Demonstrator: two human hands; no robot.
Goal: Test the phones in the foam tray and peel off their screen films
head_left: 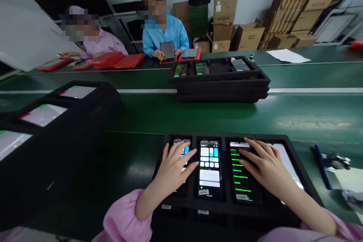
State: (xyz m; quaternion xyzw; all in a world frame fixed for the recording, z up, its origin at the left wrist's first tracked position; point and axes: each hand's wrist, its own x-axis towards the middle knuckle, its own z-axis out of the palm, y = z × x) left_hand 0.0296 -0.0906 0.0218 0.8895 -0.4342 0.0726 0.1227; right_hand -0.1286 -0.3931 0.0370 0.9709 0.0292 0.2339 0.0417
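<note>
Along this green conveyor belt (181,111) it's a pretty packed phone-handling setup: cardboard boxes (300,11) piled up far right, and across the belt a person in a blue gown (166,36) and a person in pink (104,43) working beside a bunch of red cases (112,60). A stack of black foam trays (219,87) sits mid-belt with lit phones in the top one, and another dark tray stack (56,147) sits near left. Off to the right there's a blue-handled tool (321,166), not sure exactly what kind.

Right in front of the camera is a black foam tray (227,208) holding a row of phones, all switched on. The middle phone (209,168) shows a quick-settings style screen, the right phone (244,174) shows a green list of test items, and the left phone (178,151) is mostly hidden. A fourth device (286,162) sits at the right end, partly under a hand.

Both hands are open and relaxed, nothing gripped. The left hand (176,170) spreads over the left phone, and the right hand (269,162) rests its fingers (245,152) at the top of the right phone. Looks like on-screen checks are what's in hand, so another tap only calls for a fingertip on the glass.
</note>
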